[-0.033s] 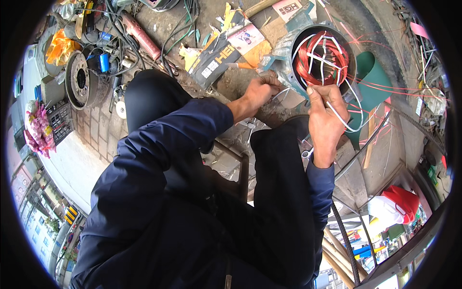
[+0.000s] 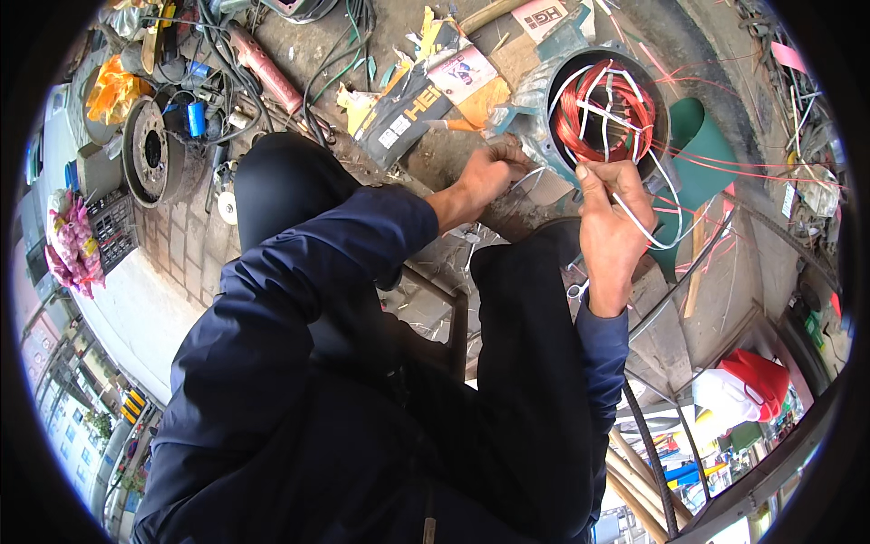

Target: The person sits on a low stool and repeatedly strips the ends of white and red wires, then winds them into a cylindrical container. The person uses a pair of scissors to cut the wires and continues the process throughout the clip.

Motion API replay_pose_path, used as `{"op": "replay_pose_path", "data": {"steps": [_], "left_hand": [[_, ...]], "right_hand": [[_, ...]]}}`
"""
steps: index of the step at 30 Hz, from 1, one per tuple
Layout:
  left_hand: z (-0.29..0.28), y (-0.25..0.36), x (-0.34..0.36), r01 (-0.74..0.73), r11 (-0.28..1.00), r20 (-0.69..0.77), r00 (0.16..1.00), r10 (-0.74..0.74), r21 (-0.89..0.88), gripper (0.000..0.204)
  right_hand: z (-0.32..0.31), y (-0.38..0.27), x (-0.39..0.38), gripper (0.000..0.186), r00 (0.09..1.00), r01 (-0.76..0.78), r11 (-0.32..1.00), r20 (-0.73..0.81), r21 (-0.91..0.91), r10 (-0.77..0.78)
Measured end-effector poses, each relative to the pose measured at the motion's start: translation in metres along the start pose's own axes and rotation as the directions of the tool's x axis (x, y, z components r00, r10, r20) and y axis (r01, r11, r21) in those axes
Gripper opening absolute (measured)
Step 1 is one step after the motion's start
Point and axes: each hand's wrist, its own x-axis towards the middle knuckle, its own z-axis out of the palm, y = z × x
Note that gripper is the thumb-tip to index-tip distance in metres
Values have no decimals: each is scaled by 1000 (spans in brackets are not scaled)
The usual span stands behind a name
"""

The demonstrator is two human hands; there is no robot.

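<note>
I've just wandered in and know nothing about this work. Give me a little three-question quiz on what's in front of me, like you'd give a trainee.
1. What colour is the wire coil inside the metal housing? a) blue b) red c) yellow
2. True or false: the green sheet is on the right of the housing in the picture.
3. What is the person's right hand holding?

Key: 1. b; 2. True; 3. A thin white cord.

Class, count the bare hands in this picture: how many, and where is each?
2. The left hand is below and left of the round metal housing; the right hand is at its near rim, touching a looped white cord.
</note>
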Motion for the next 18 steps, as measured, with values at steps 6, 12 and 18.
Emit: {"op": "replay_pose_path", "data": {"steps": [6, 12, 18], "left_hand": [[-11, -8, -1, -166, 980, 55, 985, 161, 110, 14], [-22, -6, -14, -267, 928, 118, 963, 244, 260, 22], [-27, 9, -35, -408, 685, 149, 902, 405, 603, 17]], "right_hand": [[2, 4, -1, 12, 998, 51, 998, -42, 21, -50], [3, 8, -1, 12, 993, 105, 994, -52, 21, -104], [-30, -18, -18, 11, 997, 63, 988, 54, -139, -56]]}}
